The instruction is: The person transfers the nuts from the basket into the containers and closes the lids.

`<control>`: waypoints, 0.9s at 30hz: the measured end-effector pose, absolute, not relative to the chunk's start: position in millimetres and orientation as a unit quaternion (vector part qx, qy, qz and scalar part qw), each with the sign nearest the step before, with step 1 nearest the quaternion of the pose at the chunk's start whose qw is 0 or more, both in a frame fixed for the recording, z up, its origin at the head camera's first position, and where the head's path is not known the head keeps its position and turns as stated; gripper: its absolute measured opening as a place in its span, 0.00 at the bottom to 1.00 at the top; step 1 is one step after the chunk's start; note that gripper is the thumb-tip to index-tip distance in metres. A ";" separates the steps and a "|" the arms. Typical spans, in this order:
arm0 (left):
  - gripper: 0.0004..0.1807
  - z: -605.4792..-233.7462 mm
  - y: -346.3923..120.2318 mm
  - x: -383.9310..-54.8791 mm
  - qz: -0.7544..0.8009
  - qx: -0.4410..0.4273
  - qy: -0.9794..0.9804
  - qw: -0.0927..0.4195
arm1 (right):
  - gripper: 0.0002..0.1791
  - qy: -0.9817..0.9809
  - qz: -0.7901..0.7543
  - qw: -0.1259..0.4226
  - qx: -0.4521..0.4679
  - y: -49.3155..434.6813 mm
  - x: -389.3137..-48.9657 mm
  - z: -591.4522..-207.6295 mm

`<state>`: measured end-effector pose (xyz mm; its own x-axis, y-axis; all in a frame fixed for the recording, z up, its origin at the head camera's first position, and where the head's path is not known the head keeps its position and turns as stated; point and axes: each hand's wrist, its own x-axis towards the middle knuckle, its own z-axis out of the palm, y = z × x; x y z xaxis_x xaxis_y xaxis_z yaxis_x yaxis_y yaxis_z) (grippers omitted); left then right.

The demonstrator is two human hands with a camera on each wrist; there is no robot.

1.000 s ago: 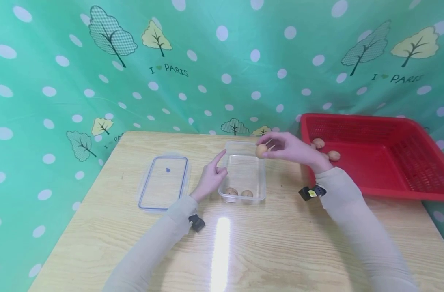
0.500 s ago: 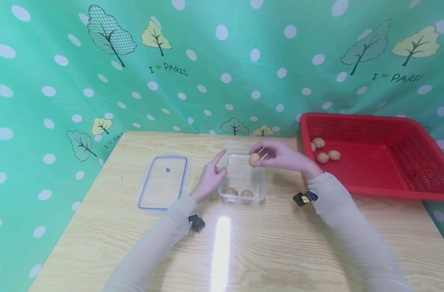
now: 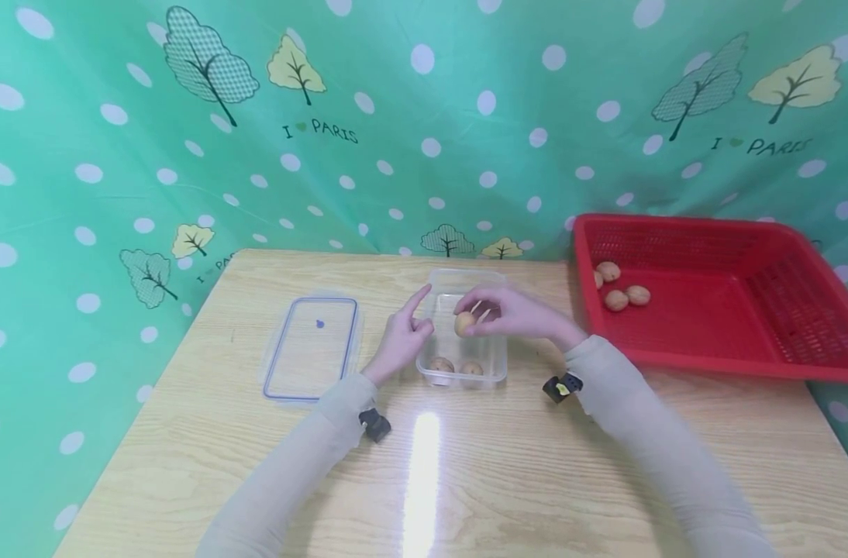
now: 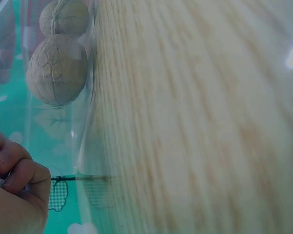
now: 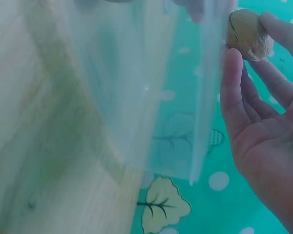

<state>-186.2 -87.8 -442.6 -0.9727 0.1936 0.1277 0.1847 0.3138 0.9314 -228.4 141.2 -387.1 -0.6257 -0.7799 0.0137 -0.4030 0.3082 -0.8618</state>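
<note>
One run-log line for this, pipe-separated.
right hand: pinches walnut above clear container | left hand: at container's left rim | inside container: two walnuts | lid: on table

A teal-green sheet with white oval dots [image 3: 459, 108] hangs behind and beside a pale wood-grained desk [image 3: 529, 473]. Printed across it are checked green trees [image 3: 218, 74], yellow trees [image 3: 294, 71] and dark "PARIS" lettering [image 3: 334, 130]. A narrow white light reflection [image 3: 422, 480] gleams on the desktop.
</note>
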 end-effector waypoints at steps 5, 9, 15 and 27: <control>0.37 -443.1 -87.7 -187.0 0.574 0.112 0.811 0.006 | 0.20 0.777 -0.448 0.227 -0.379 131.2 -226.3 -393.1; 0.37 -449.3 -88.0 -190.4 0.575 0.114 0.810 0.004 | 0.20 0.775 -0.453 0.228 -0.378 125.7 -226.1 -399.4; 0.36 -448.0 -88.1 -190.8 0.574 0.112 0.811 0.003 | 0.19 0.797 -0.404 0.212 -0.396 118.4 -226.8 -405.0; 0.38 -449.7 -88.6 -190.2 0.581 0.117 0.805 0.005 | 0.17 0.824 -0.289 0.231 -0.430 112.8 -222.4 -406.8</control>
<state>-190.2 -88.6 -449.7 -0.9725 0.1941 0.1287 0.1833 0.2974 0.9370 -222.4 112.8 -406.8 -0.5229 -0.8421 -0.1320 -0.5756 0.4630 -0.6740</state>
